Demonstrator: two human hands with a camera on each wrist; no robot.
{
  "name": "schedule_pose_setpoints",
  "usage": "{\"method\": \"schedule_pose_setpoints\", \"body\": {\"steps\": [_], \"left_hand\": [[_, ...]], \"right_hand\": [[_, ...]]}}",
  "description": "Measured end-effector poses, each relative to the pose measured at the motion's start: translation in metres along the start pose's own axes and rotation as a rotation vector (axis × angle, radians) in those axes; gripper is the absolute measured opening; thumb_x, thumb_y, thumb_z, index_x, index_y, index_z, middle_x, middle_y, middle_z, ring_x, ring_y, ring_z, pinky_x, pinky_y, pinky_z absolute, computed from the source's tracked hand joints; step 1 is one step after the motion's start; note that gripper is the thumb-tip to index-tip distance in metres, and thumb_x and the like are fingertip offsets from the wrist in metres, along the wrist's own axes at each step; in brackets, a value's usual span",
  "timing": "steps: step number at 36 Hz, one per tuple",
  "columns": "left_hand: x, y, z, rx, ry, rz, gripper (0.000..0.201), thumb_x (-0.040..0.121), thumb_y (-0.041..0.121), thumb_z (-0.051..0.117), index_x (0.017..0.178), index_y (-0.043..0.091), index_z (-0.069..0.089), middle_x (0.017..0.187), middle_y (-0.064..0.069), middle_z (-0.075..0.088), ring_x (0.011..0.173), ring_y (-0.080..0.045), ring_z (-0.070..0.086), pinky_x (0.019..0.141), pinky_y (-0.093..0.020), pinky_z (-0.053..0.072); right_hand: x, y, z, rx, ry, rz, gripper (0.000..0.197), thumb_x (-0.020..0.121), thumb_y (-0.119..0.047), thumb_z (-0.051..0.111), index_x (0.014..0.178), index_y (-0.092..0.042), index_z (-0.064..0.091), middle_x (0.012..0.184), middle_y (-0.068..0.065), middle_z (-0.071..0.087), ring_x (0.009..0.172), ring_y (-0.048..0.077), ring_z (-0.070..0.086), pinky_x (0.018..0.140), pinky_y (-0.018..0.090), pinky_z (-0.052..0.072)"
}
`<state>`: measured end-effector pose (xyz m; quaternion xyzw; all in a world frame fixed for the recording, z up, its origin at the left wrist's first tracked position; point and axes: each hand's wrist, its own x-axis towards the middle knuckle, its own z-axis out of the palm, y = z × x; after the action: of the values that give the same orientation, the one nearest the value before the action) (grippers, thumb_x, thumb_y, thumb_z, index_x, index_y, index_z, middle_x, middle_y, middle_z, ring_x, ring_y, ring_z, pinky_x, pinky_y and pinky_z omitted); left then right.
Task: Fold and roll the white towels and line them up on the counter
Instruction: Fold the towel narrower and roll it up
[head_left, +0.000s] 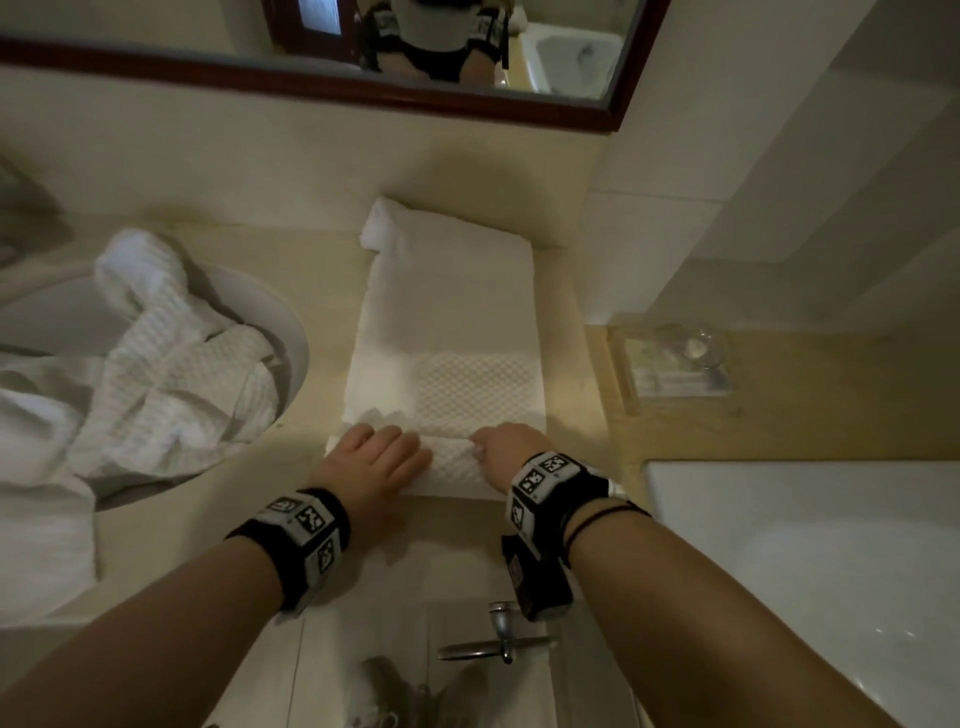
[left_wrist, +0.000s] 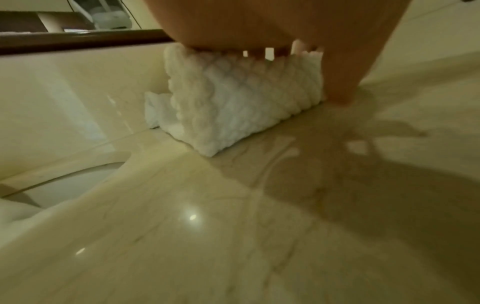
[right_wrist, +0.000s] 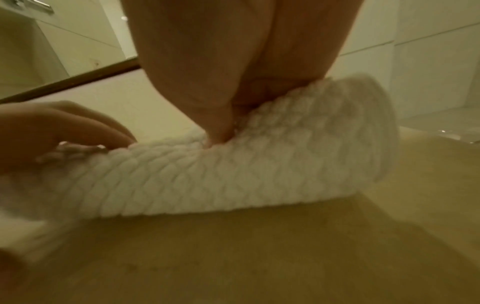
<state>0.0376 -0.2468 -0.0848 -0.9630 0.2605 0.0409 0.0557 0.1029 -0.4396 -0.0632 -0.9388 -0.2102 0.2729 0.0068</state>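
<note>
A white towel (head_left: 447, 332) is laid lengthwise on the counter (head_left: 291, 291), folded into a long strip running from 6 to 12 o'clock, prob. so it can be rolled away from the body in one pass. The near end is already turned over into a short roll (head_left: 457, 462) at approx. 6 o'clock of the strip; the rest lies flat and unrolled.

The left hand (head_left: 371, 462) is set on the roll's left part, fingers curled over its top w/ the thumb down at the near side, as seen in the left wrist view (left_wrist: 259, 30). The right hand (head_left: 511, 449) is set on the right part, thumb dug into the fabric and fingers wrapped over the top (right_wrist: 233, 72). So both hands are grasping the roll, spaced apart, likely to keep it even and tight across the width.

At 9 o'clock, a loose heap of more towels (head_left: 171, 364) is draped in and over the sink (head_left: 291, 332), within easy reach for later. A clear tray (head_left: 675, 364) sits at 3 o'clock, well apart. A mirror (head_left: 311, 78) is mounted at 12 o'clock.

Judged stage: rolling just begun, no finished rolls lined up in view
</note>
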Motion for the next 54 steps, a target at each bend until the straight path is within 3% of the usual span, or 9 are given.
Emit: {"method": "schedule_pose_setpoints", "body": {"steps": [4,9,12,19,27,32,37,47,54], "left_hand": [[0.013,-0.001,-0.006,-0.057,-0.109,-0.067,0.047,0.061,0.031,0.053,0.106,0.019,0.045,0.083,-0.002,0.069,0.069,-0.022,0.067,0.076,-0.034,0.040],[0.034,0.001,-0.018,-0.083,-0.245,-0.182,0.041,0.093,0.025,0.043,0.134,0.020,0.036,0.133,-0.003,0.043,0.122,-0.024,0.044,0.100,-0.035,0.033],[0.040,0.000,-0.025,-0.220,-0.324,-0.253,0.036,0.092,0.024,0.045,0.127,0.018,0.040,0.130,-0.006,0.048,0.119,-0.026,0.048,0.095,-0.035,0.039],[0.033,-0.006,-0.031,-0.539,-0.347,-0.361,0.036,0.086,0.023,0.050,0.121,0.023,0.044,0.126,-0.004,0.050,0.110,-0.024,0.050,0.091,-0.030,0.040],[0.006,-0.010,-0.017,-0.081,-0.222,-0.128,0.085,0.049,0.068,0.048,0.116,0.016,0.063,0.103,-0.004,0.066,0.094,-0.023,0.051,0.084,-0.036,0.038],[0.021,-0.002,-0.015,0.010,-0.320,-0.185,0.080,0.088,0.044,0.049,0.150,0.019,0.007,0.148,-0.007,0.020,0.135,-0.027,0.024,0.112,-0.037,0.016],[0.038,-0.009,-0.017,-0.106,-0.320,-0.237,0.068,0.083,0.045,0.057,0.140,0.022,0.028,0.136,-0.004,0.037,0.126,-0.025,0.037,0.107,-0.035,0.027],[0.029,-0.009,-0.032,-0.520,-0.456,-0.388,0.046,0.073,0.028,0.067,0.111,0.021,0.042,0.101,-0.003,0.055,0.094,-0.025,0.056,0.078,-0.034,0.048],[-0.009,0.000,-0.019,-0.144,-0.108,-0.198,0.068,0.042,0.055,0.053,0.104,0.029,0.050,0.095,0.001,0.062,0.074,-0.020,0.062,0.069,-0.032,0.047]], "right_hand": [[-0.002,-0.015,0.000,-0.169,0.224,-0.056,0.036,0.095,-0.019,0.038,0.131,-0.017,0.047,0.133,0.008,0.037,0.122,0.029,0.033,0.101,0.040,0.026],[-0.011,-0.009,0.011,-0.090,0.198,-0.214,0.038,0.093,-0.027,0.039,0.128,-0.014,0.046,0.127,0.009,0.045,0.116,0.028,0.043,0.093,0.037,0.033],[-0.019,0.002,0.013,-0.019,0.198,-0.255,0.060,0.088,-0.052,0.032,0.132,-0.014,0.046,0.126,0.008,0.050,0.113,0.028,0.049,0.092,0.038,0.038],[-0.015,0.000,0.004,-0.005,-0.009,-0.136,0.055,0.095,-0.045,0.045,0.143,-0.021,0.033,0.138,0.005,0.048,0.123,0.026,0.047,0.100,0.036,0.040],[0.005,-0.004,-0.001,-0.181,0.056,-0.051,0.048,0.093,-0.049,0.033,0.132,-0.023,0.043,0.134,0.007,0.044,0.127,0.027,0.032,0.110,0.044,0.017],[0.004,-0.009,0.004,-0.117,0.186,-0.003,0.044,0.097,-0.042,0.032,0.138,-0.025,0.030,0.138,0.006,0.030,0.128,0.026,0.026,0.107,0.040,0.018],[-0.006,-0.015,0.007,-0.059,0.295,-0.098,0.047,0.085,-0.045,0.029,0.103,-0.015,0.060,0.099,0.007,0.057,0.091,0.029,0.058,0.078,0.039,0.045],[-0.021,-0.011,-0.002,-0.231,0.062,-0.239,0.047,0.088,-0.040,0.056,0.125,-0.014,0.046,0.123,0.009,0.049,0.109,0.030,0.050,0.089,0.039,0.041],[-0.008,-0.020,-0.015,-0.251,-0.095,-0.191,0.033,0.085,-0.045,0.055,0.102,-0.017,0.063,0.089,0.003,0.063,0.079,0.025,0.061,0.067,0.032,0.049]]}}
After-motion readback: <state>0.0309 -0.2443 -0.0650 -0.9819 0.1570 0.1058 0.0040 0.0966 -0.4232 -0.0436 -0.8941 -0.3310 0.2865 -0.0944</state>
